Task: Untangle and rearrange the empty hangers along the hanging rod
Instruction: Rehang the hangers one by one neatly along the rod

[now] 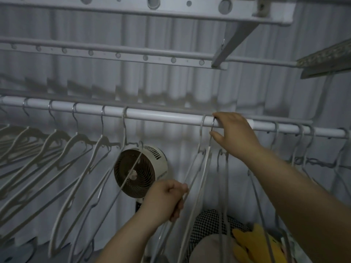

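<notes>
Left hand (167,198) clenched round lower arm of hanger (203,171) in tangled middle bunch. Right hand (234,132) pinches hook on hanging rod (161,116). Step: freeing one hanger. Next, probably: lift hook clear, slide it left toward spaced row (96,149).

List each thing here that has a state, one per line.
White hanging rod: carrying hangers.
Pale plastic hangers at left: evenly spaced.
Middle white hangers: hooked on, close together.
Right hand: pinches one hook at the rod.
Left hand: grips a hanger arm.
Right-end hangers: bunched.
Round white fan: running or not, unclear.
</notes>
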